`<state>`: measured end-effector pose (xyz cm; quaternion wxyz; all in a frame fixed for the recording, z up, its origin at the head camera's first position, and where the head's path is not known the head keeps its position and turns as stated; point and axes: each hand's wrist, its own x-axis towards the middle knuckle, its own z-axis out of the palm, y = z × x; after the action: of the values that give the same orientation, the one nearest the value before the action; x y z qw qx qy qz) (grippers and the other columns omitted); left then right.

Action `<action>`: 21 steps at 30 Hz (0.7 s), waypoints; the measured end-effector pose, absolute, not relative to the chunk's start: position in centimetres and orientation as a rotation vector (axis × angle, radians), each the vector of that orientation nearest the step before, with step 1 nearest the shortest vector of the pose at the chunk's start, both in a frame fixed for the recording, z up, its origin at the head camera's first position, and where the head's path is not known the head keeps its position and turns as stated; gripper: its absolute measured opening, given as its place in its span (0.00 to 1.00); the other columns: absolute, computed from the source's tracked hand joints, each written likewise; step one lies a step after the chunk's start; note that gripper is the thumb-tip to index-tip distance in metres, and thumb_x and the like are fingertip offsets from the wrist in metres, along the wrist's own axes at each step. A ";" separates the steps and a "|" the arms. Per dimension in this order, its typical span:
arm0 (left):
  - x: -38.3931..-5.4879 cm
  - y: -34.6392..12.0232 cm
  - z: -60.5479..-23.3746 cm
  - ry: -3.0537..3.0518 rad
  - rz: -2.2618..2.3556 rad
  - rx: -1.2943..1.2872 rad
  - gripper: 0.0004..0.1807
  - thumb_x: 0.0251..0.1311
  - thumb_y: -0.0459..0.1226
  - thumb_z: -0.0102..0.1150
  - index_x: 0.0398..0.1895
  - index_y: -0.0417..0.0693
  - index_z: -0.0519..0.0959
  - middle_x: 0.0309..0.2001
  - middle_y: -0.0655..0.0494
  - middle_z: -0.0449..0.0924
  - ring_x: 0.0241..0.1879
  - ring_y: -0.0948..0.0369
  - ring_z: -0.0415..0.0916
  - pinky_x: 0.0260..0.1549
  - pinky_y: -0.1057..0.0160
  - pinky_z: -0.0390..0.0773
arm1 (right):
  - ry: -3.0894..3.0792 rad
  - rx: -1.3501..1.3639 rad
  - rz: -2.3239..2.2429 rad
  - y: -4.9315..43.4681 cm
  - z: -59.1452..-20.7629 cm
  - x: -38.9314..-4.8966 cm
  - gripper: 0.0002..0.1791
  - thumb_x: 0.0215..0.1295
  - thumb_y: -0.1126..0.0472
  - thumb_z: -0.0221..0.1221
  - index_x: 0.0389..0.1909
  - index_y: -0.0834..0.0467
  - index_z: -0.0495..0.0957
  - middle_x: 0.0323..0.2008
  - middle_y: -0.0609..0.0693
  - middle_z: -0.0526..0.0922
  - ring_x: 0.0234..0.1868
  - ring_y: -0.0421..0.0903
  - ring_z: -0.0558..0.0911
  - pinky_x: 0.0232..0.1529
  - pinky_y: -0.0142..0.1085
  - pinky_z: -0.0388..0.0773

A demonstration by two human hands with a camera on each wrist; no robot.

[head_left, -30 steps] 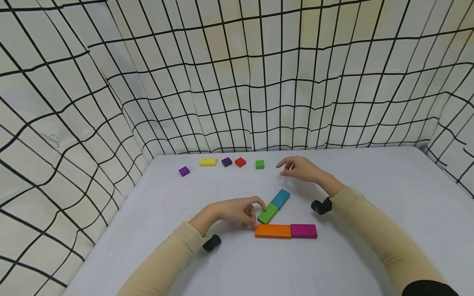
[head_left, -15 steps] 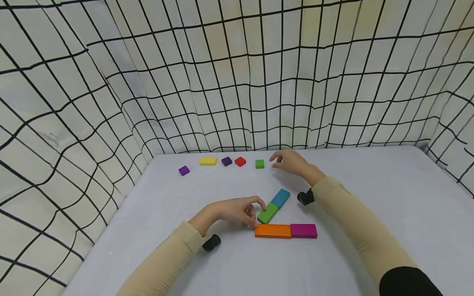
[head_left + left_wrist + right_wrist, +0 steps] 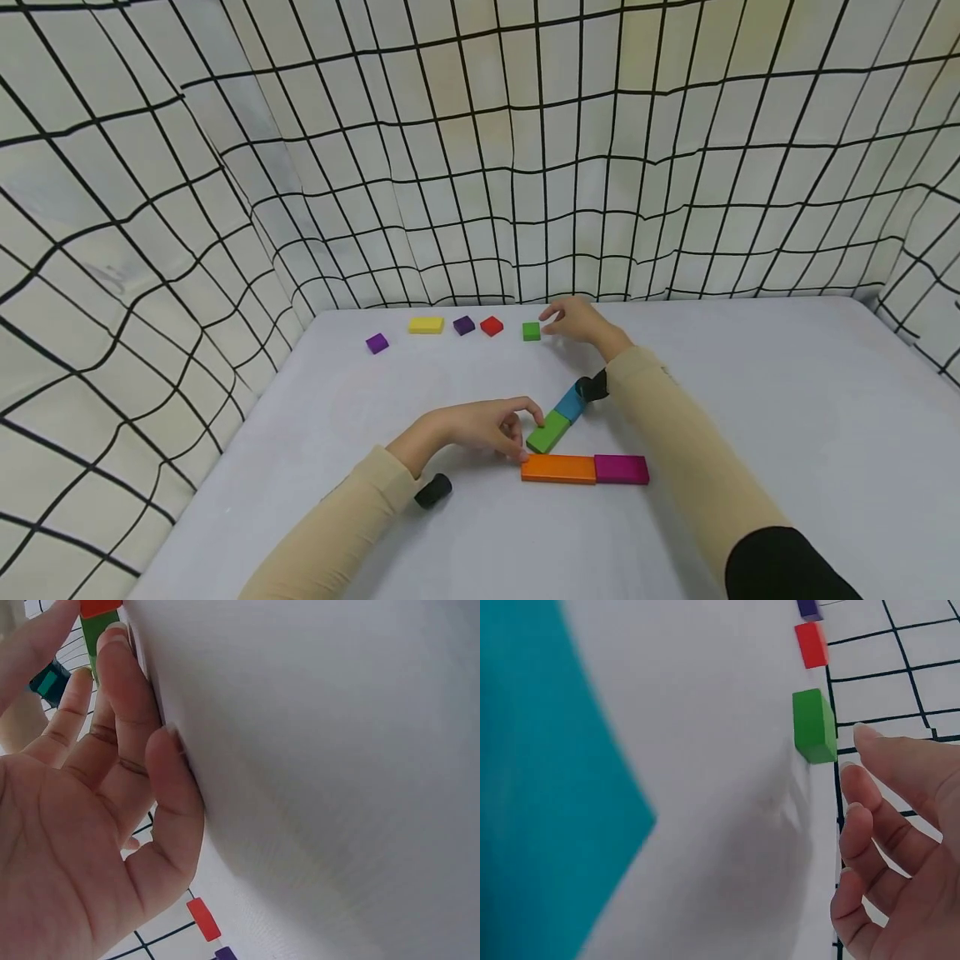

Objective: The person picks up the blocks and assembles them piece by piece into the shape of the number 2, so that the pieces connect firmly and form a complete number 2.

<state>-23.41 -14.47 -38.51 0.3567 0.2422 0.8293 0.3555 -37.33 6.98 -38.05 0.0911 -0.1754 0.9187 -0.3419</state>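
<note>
Our R hand (image 3: pixel 577 320), thumb & fingers parted, holding nothing, is just beside the small green block (image 3: pixel 531 332); best we pinch it square-on. Our L hand (image 3: pixel 474 427), loosely bent w/o grip, touches the longer green block (image 3: pixel 548 432) & orange block (image 3: pixel 558 468): no nudging.

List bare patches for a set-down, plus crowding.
Free: right of the right sleeve; near side of orange block and magenta block; between left hand and yellow block. Crowded: left hand by angled green block; right hand beside small green block.
</note>
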 end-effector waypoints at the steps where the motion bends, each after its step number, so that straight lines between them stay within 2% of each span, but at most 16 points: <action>1: -23.4 -14.5 -38.5 2.142 0.918 0.626 0.23 0.67 0.35 0.67 0.62 0.53 0.70 0.32 0.54 0.78 0.33 0.60 0.74 0.38 0.65 0.73 | 2.710 -0.505 -1.042 6.9 -38.1 -37.4 0.20 0.72 0.61 0.62 0.61 0.63 0.79 0.46 0.60 0.80 0.42 0.51 0.78 0.45 0.41 0.75; 5: -23.4 -14.5 -38.5 2.140 0.925 0.634 0.23 0.66 0.34 0.67 0.61 0.52 0.70 0.32 0.54 0.78 0.33 0.61 0.74 0.37 0.66 0.73 | 2.641 -0.451 -1.111 6.5 -38.5 -37.7 0.23 0.73 0.60 0.62 0.65 0.63 0.77 0.50 0.61 0.80 0.44 0.51 0.79 0.48 0.42 0.75; 9: -23.4 -14.6 -38.7 2.140 0.926 0.630 0.23 0.66 0.34 0.67 0.61 0.52 0.70 0.31 0.55 0.78 0.32 0.61 0.73 0.37 0.66 0.73 | 2.579 -0.406 -1.120 6.4 -38.9 -38.0 0.24 0.74 0.59 0.60 0.67 0.62 0.74 0.52 0.60 0.80 0.43 0.49 0.79 0.47 0.39 0.74; 13: -23.4 -14.5 -38.7 2.133 0.936 0.623 0.23 0.67 0.34 0.67 0.61 0.52 0.70 0.31 0.56 0.77 0.32 0.61 0.73 0.37 0.66 0.73 | 2.557 -0.381 -1.097 6.3 -39.2 -38.2 0.26 0.73 0.59 0.60 0.69 0.61 0.73 0.58 0.61 0.77 0.45 0.50 0.77 0.49 0.40 0.73; 18: -23.3 -14.5 -38.7 2.126 0.942 0.626 0.23 0.67 0.34 0.66 0.62 0.52 0.70 0.31 0.55 0.77 0.32 0.61 0.73 0.36 0.67 0.73 | 2.599 -0.392 -0.994 5.9 -39.0 -38.4 0.27 0.71 0.59 0.61 0.69 0.62 0.73 0.72 0.63 0.65 0.58 0.57 0.74 0.62 0.48 0.70; 21: -23.3 -14.5 -38.6 2.123 0.943 0.621 0.23 0.67 0.34 0.66 0.61 0.51 0.70 0.30 0.55 0.76 0.32 0.61 0.72 0.36 0.67 0.72 | 2.628 -0.390 -0.925 5.4 -38.9 -38.4 0.27 0.70 0.59 0.62 0.68 0.62 0.73 0.73 0.63 0.64 0.61 0.57 0.73 0.65 0.49 0.68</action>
<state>-23.29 -14.49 -38.56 0.3604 0.2408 0.8236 0.3657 -38.43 5.44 -38.94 0.1636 -0.1366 0.9216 -0.3244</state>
